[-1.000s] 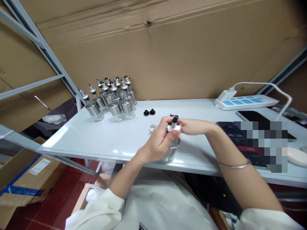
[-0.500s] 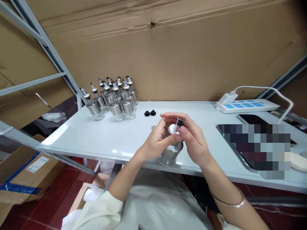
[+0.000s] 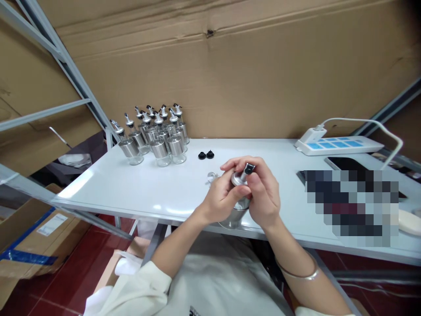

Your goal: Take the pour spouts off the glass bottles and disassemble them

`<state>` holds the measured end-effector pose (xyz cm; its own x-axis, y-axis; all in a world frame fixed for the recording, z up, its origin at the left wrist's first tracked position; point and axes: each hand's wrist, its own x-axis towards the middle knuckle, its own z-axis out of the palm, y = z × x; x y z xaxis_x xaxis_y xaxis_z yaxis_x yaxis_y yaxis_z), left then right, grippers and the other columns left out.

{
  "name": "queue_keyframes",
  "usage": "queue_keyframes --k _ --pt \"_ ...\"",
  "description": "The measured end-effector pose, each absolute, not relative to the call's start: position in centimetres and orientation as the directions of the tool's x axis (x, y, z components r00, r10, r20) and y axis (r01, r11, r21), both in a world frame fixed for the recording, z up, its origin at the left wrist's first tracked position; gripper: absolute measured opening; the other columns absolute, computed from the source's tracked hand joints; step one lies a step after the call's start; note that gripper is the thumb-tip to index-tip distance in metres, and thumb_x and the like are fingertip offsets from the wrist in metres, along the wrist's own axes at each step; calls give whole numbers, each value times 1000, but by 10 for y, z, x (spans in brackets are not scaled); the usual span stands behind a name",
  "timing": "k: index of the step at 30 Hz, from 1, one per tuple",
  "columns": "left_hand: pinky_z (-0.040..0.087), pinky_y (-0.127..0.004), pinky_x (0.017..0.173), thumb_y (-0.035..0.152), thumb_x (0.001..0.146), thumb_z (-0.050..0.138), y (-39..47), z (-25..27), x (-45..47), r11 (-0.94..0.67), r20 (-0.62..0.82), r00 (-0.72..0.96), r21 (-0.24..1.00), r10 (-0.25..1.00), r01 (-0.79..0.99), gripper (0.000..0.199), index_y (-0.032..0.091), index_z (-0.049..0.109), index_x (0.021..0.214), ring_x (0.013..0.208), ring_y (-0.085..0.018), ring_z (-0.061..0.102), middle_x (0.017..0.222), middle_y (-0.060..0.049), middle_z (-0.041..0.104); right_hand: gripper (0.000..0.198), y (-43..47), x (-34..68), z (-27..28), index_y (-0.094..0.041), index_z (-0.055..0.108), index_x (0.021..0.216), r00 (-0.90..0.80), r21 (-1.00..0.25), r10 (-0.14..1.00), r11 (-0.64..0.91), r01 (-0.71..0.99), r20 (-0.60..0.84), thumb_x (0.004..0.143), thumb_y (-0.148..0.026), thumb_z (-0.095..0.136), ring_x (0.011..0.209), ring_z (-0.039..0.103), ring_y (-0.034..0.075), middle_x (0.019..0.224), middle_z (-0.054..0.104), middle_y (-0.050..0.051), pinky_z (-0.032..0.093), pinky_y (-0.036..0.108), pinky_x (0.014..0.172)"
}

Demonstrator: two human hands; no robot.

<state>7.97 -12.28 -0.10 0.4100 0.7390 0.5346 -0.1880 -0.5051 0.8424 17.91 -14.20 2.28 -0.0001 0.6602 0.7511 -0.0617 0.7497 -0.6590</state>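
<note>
Near the table's front edge stands an oil bottle [image 3: 234,219] with a steel sleeve, and a silver pour spout [image 3: 237,178] with a black flip tip sits at its top. My left hand [image 3: 222,197] is closed round the neck and spout from the left. From the right, my right hand [image 3: 265,195] wraps the same spout, its thumb beside the black tip. My hands hide the bottle's neck. Just beyond my left hand lies a small clear piece [image 3: 212,177], partly covered. Two black stoppers [image 3: 205,155] rest farther back on the table.
Several oil bottles with spouts [image 3: 160,149] stand grouped at the back left of the white table [image 3: 108,188]. At right are a power strip [image 3: 342,145] with a plugged-in charger and cable, a phone [image 3: 348,164] and a blurred-out object. A cardboard sheet [image 3: 250,79] backs the table.
My right hand has come in closer and lower round the spout, its forearm shifting left. My left hand has moved slightly right, uncovering more of the clear piece.
</note>
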Motion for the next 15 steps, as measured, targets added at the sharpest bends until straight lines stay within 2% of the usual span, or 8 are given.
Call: queue_keyframes --k 7,15 --pt "45 -27 64 74 78 40 -121 -1 81 -563 566 350 818 747 -121 66 14 58 99 66 -13 47 70 -2 52 21 -142 178 20 -24 52 96 34 -610 610 792 10 792 95 -38 37 91 58 20 97 60 5 46 39 80" --pt "39 -26 58 78 74 41 -123 8 81 -551 566 351 820 746 -151 69 14 57 95 66 -13 43 75 -3 51 19 -139 173 19 -26 51 98 112 -481 468 859 178 877 95 -37 36 88 57 21 91 55 4 47 43 80"
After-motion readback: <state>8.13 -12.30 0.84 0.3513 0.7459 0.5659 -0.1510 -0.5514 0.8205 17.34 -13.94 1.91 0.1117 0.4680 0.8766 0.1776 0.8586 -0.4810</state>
